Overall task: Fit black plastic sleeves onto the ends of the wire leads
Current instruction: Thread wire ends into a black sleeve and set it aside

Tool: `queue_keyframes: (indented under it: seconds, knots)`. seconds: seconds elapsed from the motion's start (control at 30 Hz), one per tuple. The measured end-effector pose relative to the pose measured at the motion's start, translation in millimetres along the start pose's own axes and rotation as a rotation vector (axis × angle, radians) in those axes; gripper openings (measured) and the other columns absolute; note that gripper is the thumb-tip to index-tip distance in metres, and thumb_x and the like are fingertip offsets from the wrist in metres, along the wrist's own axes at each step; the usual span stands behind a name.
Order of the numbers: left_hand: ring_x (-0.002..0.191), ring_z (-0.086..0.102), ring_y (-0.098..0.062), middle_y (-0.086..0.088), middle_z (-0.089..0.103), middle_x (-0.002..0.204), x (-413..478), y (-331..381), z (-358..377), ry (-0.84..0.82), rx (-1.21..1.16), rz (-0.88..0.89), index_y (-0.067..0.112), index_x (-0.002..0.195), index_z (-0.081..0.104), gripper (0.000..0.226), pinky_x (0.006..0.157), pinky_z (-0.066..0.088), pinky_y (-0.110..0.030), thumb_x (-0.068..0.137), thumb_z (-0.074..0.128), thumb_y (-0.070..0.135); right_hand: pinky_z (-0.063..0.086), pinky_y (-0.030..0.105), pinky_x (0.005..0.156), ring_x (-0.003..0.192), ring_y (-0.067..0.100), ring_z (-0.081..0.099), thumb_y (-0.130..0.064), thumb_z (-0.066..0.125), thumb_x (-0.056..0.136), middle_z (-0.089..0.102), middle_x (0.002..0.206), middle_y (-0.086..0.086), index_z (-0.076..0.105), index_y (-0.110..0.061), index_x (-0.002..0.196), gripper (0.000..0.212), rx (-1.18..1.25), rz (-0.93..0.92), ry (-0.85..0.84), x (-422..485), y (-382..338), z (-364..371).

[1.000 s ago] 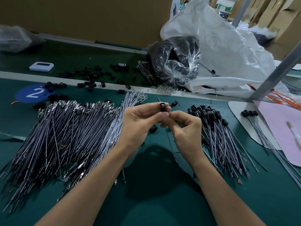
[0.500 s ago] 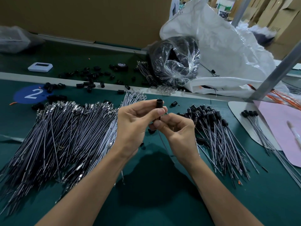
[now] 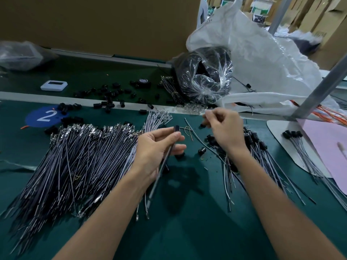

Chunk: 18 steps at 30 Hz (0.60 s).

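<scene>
- Step in hand: one wire lead [image 3: 163, 166], pinched between thumb and fingers of the left hand [image 3: 157, 147] and held above the green mat [image 3: 187, 231]. A black sleeve [image 3: 176, 128] sits on its upper end, and the fit looks complete.
- Right hand [image 3: 225, 130]: apart from the lead, fingers curled near a loose sleeve [image 3: 202, 125]. The fingers are blurred, so I cannot tell whether they pinch anything.
- Next move, probably: lay the lead on the sleeved pile [image 3: 257, 147] at right, then take a bare lead from the left pile [image 3: 84, 156] and a fresh sleeve.
- Clear bag [image 3: 204, 76]: dark contents, kind unclear.
- White sack [image 3: 262, 53]: contents hidden.
</scene>
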<state>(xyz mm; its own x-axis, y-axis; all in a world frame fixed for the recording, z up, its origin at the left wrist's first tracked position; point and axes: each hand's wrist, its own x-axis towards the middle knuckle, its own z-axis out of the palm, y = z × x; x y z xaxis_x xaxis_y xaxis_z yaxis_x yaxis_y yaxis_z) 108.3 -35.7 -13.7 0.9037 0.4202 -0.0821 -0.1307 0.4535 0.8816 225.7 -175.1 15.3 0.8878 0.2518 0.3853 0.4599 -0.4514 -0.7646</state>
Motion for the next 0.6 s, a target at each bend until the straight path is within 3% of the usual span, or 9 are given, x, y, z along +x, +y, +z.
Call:
queue_keyframes:
  seconds: [0.07, 0.13, 0.3, 0.47, 0.6]
  knots:
    - [0.052, 0.069, -0.02, -0.017, 0.074, 0.08, 1, -4, -1, -0.005, 0.041, -0.024, 0.003, 0.091, 0.069, 0.014, 0.053, 0.057, -0.026, 0.078, 0.072, 0.001, 0.054, 0.04, 0.091, 0.098, 0.023, 0.066, -0.008, 0.056, 0.096, 0.073, 0.101, 0.007, 0.072, -0.009, 0.105, 0.019, -0.291, 0.005, -0.122, 37, 12, 8]
    - [0.054, 0.07, -0.021, -0.017, 0.075, 0.081, 2, -6, -3, 0.0, 0.063, -0.034, 0.004, 0.094, 0.068, 0.015, 0.054, 0.058, -0.027, 0.08, 0.071, 0.0, 0.052, 0.041, 0.094, 0.103, 0.03, 0.063, -0.003, 0.052, 0.094, 0.068, 0.116, 0.014, 0.068, -0.011, 0.119, 0.03, -0.5, 0.033, -0.24, 64, 25, 20]
    - [0.056, 0.07, -0.021, -0.014, 0.076, 0.086, 1, -4, -3, -0.049, 0.12, -0.048, 0.005, 0.102, 0.068, 0.022, 0.056, 0.058, -0.028, 0.08, 0.074, 0.003, 0.051, 0.039, 0.08, 0.096, 0.037, 0.063, -0.017, 0.06, 0.093, 0.067, 0.104, 0.02, 0.07, -0.003, 0.105, 0.021, -0.669, 0.048, -0.283, 90, 38, 40]
    - [0.056, 0.069, -0.019, -0.009, 0.076, 0.087, 0, -1, -3, -0.054, 0.147, -0.038, 0.005, 0.106, 0.068, 0.024, 0.059, 0.059, -0.028, 0.082, 0.074, 0.006, 0.052, 0.042, 0.079, 0.097, 0.039, 0.062, 0.001, 0.055, 0.088, 0.065, 0.1, 0.022, 0.067, 0.002, 0.098, 0.015, -0.713, 0.032, -0.237, 98, 40, 43]
    - [0.057, 0.068, -0.017, -0.009, 0.077, 0.088, -2, -1, -3, -0.092, 0.163, -0.018, 0.009, 0.1, 0.072, 0.02, 0.059, 0.058, -0.027, 0.08, 0.076, 0.008, 0.049, 0.034, 0.077, 0.09, 0.03, 0.062, -0.005, 0.059, 0.085, 0.068, 0.095, 0.014, 0.069, -0.002, 0.097, 0.016, -0.584, -0.005, -0.156, 93, 33, 34]
